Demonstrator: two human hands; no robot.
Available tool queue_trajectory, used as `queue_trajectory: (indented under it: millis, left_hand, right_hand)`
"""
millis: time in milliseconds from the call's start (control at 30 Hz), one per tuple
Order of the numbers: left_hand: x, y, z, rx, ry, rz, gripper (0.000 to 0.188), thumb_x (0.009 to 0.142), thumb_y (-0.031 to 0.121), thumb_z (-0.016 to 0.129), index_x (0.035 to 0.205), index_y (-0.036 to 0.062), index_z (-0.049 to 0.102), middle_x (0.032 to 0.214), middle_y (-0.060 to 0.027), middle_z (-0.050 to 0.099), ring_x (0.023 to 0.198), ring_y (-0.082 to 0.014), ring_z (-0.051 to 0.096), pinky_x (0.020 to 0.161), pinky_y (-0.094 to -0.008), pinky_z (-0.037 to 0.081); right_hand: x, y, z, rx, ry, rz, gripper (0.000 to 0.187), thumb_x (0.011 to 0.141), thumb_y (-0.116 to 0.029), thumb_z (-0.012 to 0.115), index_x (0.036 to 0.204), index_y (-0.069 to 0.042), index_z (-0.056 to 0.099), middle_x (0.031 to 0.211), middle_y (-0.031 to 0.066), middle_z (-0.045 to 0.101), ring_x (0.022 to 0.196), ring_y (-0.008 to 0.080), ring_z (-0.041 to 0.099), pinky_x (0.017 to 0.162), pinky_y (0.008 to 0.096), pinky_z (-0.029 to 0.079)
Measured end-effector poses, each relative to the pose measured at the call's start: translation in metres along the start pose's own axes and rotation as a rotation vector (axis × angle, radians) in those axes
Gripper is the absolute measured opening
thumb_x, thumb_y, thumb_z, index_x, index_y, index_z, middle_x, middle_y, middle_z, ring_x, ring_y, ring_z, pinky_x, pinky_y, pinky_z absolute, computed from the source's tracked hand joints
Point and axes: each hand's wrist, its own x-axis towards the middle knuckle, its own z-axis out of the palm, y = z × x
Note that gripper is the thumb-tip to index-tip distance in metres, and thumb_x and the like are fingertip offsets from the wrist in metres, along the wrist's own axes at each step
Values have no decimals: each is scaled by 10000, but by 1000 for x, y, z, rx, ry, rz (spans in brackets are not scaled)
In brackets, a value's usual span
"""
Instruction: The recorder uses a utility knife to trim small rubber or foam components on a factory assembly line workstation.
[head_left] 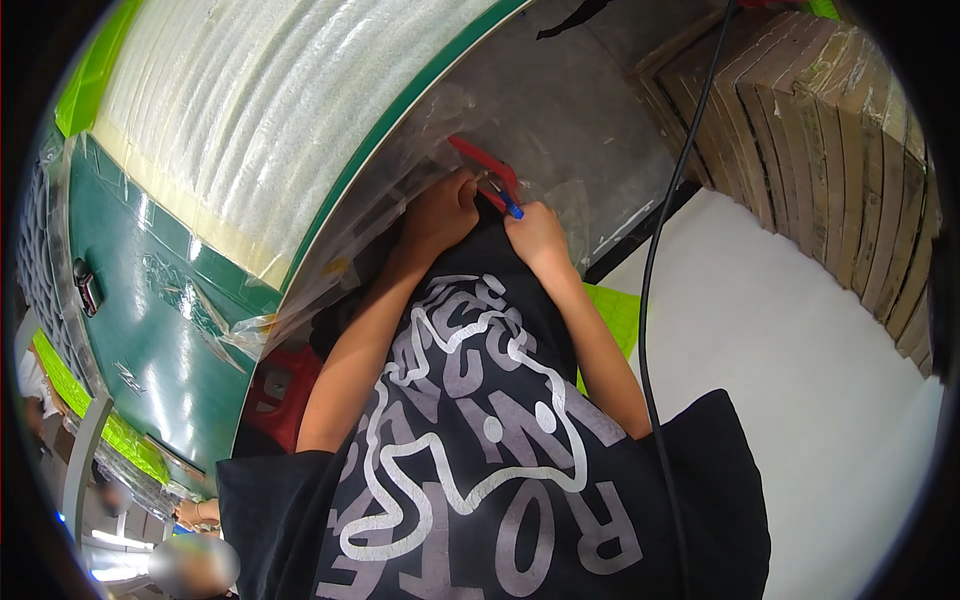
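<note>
My left hand [440,212] is closed, its fingers curled in front of my lap, and what they hold, if anything, is hidden. Close beside it, my right hand [537,238] is closed around a small blue piece [513,209] that sticks out at the fingertips. Its kind is too small to make out. Just beyond both hands is a bent red strip-like thing [487,160], its lower end lost behind the fingers. Clear plastic film [405,165] hangs by the table's edge near my left hand.
On my left stands a green-topped table [175,330] carrying white foam sheeting [270,100]. A black cable [652,260] runs down past my right arm. Brown slabs [800,130] stand in a row at far right, beside a white surface [780,330]. A red stool-like object [285,392] is by my left elbow.
</note>
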Motion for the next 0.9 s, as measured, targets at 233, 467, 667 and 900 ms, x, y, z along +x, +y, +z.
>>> queue_trajectory:
  millis: [233,467,667,900]
  left_hand:
    - [0,1,0,-13,-13,-2,106,791,131,468,786,45,529,755,-194,563,751,-379,549,633,-433,418]
    - [-2,5,-3,17,-45,-40,103,797,136,473,792,47,526,768,-185,570,760,-381,549,635,-437,420]
    - [0,-2,-2,17,-12,2,100,799,132,471,800,46,522,771,-188,568,760,-387,547,633,-447,419]
    - [0,3,-2,3,-48,-36,100,801,129,469,801,43,520,776,-198,568,775,-393,543,648,-447,419]
  right_hand:
    - [4,-2,-2,-54,-91,79,249,751,-223,510,826,-29,648,831,258,598,846,419,567,775,455,452]
    - [-9,-2,-7,-43,-129,132,261,755,-236,527,855,-27,646,844,252,602,849,415,570,778,449,458]
    - [-2,-7,-2,-49,-10,11,260,737,-210,509,740,25,620,756,284,569,804,443,554,725,468,449]
    - [0,-2,-2,-37,-16,52,258,736,-209,510,735,27,614,753,291,562,799,448,549,715,471,445]
